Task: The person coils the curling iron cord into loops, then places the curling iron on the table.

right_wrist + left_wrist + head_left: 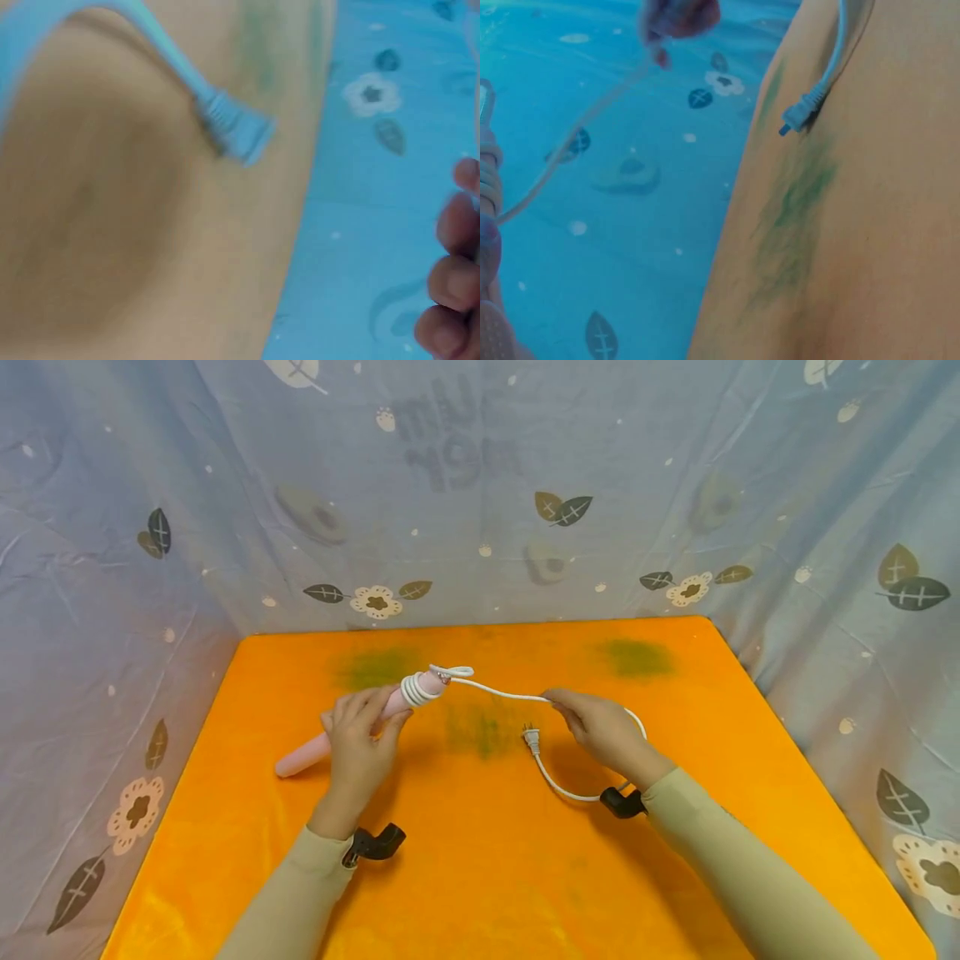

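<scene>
My left hand (362, 735) grips a slim pink corded appliance (303, 757), shaped like a hair-styling wand, around its middle. It slants, with its far right end raised. White cord coils (417, 689) circle that end just beyond my fingers, and a small loop sticks out past the tip. From there the cord (498, 692) runs across to my right hand (603, 731), which pinches it between thumb and fingers. Past this hand the cord curves round to a two-prong plug (532, 741). In the left wrist view the plug (802, 112) lies over the orange cloth.
An orange cloth-covered table (480, 877) with dark greenish patches spreads beneath both hands. Patterned pale curtains (480, 527) enclose its back and sides. A black wrist-camera mount (378, 842) sits at the left cuff, another (622, 802) at the right, close to the cord.
</scene>
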`<state>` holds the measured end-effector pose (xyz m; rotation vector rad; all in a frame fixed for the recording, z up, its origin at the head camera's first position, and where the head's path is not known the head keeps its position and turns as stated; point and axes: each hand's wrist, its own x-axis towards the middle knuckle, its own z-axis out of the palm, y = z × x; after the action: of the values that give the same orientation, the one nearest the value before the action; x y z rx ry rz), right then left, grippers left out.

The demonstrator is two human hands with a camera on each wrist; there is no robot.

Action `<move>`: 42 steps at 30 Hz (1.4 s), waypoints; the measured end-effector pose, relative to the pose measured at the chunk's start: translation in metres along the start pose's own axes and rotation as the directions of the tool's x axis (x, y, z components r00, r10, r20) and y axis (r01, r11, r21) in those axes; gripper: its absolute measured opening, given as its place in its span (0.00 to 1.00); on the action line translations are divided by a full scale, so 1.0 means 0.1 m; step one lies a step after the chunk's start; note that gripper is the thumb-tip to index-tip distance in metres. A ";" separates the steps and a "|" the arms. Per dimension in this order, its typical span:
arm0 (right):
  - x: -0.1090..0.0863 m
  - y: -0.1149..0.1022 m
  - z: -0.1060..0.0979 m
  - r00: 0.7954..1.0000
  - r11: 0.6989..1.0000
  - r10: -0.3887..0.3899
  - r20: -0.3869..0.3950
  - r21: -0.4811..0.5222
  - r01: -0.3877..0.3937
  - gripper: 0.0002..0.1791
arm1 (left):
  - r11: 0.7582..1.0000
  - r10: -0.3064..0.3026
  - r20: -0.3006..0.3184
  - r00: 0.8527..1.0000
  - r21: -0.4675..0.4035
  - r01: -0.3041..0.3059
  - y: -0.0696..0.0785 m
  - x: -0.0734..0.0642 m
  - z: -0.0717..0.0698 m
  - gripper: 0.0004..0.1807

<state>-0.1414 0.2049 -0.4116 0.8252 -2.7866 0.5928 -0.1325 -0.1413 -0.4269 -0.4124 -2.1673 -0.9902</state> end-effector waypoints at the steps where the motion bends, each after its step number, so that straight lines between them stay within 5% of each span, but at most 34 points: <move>1: 0.00 0.00 0.05 1.000 1.000 -0.030 0.001 -0.009 0.030 0.14 | 1.000 0.000 0.003 1.000 -0.004 0.000 0.00 0.00 0.00 0.21; 4: -0.03 -0.09 0.24 0.988 0.985 -0.151 0.039 -0.078 0.153 0.14 | 1.000 -0.003 0.014 1.000 -0.006 0.003 0.01 0.01 0.01 0.20; 9: -0.15 -0.44 0.51 0.930 0.914 -0.350 0.116 -0.174 0.366 0.12 | 1.000 -0.020 0.032 0.999 0.021 0.020 0.00 0.06 0.07 0.20; 13: -0.17 -0.70 0.53 0.875 0.855 -0.478 0.081 -0.186 0.484 0.07 | 0.997 -0.051 0.046 0.998 0.054 0.049 -0.04 0.09 0.14 0.20; 18: -0.15 -0.89 0.42 0.827 0.817 -0.560 0.037 -0.141 0.559 0.05 | 0.986 -0.101 0.120 0.988 0.144 0.084 -0.13 0.07 0.24 0.20; 23: -0.05 -1.04 0.25 0.802 0.798 -0.596 -0.029 -0.126 0.589 0.05 | 0.969 -0.118 0.253 0.960 0.240 0.055 -0.18 -0.03 0.35 0.20; 27: 0.11 -1.10 0.08 0.783 0.789 -0.612 -0.113 -0.156 0.595 0.05 | 0.959 -0.117 0.386 0.915 0.282 0.003 -0.17 -0.14 0.40 0.20; 31: 0.27 -1.10 -0.06 0.785 0.802 -0.595 -0.171 -0.178 0.570 0.05 | 0.956 -0.090 0.500 0.861 0.286 -0.066 -0.13 -0.25 0.45 0.21; 34: 0.37 -1.09 -0.12 0.794 0.816 -0.577 -0.192 -0.182 0.549 0.06 | 0.959 -0.041 0.539 0.841 0.258 -0.118 -0.08 -0.32 0.48 0.21; 42: 0.57 -1.04 -0.16 0.843 0.866 -0.496 -0.206 -0.181 0.466 0.03 | 0.956 0.113 0.532 0.839 0.173 -0.238 0.07 -0.46 0.50 0.20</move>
<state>-0.1306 0.1040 -0.3476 1.2694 -2.2360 0.3916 -0.1203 -0.0991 -0.4788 -0.8265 -2.6273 -0.5441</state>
